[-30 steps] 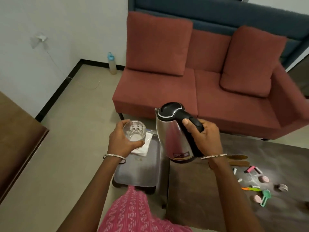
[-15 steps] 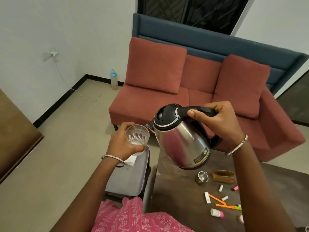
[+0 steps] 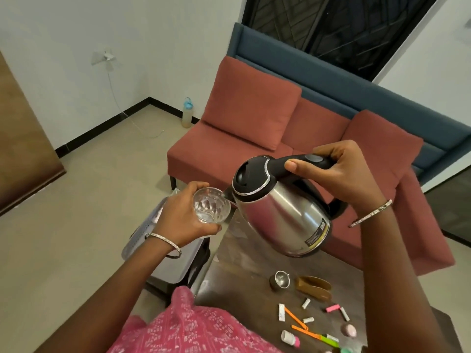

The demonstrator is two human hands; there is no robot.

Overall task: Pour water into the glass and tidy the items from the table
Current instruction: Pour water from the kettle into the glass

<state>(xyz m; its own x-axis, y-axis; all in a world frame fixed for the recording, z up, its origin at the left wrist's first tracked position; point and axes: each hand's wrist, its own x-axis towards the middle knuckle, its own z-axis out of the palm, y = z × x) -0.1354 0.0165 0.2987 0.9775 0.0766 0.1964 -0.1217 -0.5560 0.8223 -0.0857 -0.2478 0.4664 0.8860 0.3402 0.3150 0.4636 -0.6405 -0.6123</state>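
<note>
My left hand (image 3: 182,217) grips a clear patterned glass (image 3: 210,205) from the side, held in the air over the table's left end. My right hand (image 3: 341,174) grips the black handle of a steel kettle (image 3: 283,212) with a black lid. The kettle is tilted left, its spout at the glass rim. A little water lies in the bottom of the glass. On the dark table (image 3: 244,276) below lie several small items: white tubes, orange sticks (image 3: 295,318), a pink piece (image 3: 332,308), a small steel cup (image 3: 280,279) and a brown holder (image 3: 314,287).
A grey tray (image 3: 175,266) sits on a low stand left of the table, partly under my left arm. A red sofa (image 3: 254,123) stands behind. A bottle (image 3: 187,113) stands on the floor by the wall. A brown wooden surface (image 3: 20,138) is at the far left.
The kettle has risen off the table and tipped left until its spout meets the glass. My right hand turned up with the handle. The glass stayed in my left hand.
</note>
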